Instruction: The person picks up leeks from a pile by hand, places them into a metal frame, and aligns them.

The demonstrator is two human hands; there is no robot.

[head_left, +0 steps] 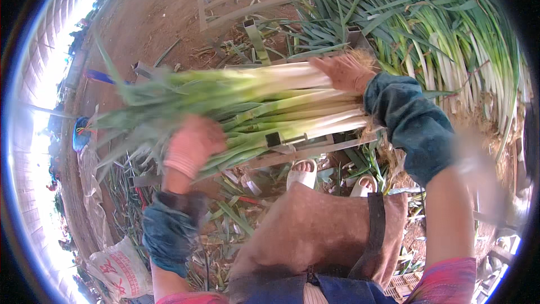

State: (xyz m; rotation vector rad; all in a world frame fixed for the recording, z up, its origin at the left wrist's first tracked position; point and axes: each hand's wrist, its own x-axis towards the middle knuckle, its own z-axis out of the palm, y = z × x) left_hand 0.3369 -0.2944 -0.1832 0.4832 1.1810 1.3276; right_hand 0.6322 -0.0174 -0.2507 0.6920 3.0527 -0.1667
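A thick bundle of long green onions point(281, 104) lies across the low metal stand point(315, 147) in front of me, leaves to the left and white root ends to the right. My right hand point(347, 72) is closed over the white stems close to the roots. The upper stems and the leaf tips are blurred. Against the near side of the green leaves, my left hand point(195, 143) is smeared by motion, and its fingers cannot be made out. Blue-green sleeve covers wrap both my forearms.
A large heap of green onions point(433, 28) fills the far right. Beyond the stand, a wooden frame point(247, 3) lies on the dirt floor. Leaf scraps point(239, 214) litter the ground around my sandals point(302, 175). A white printed sack point(121, 270) lies at lower left.
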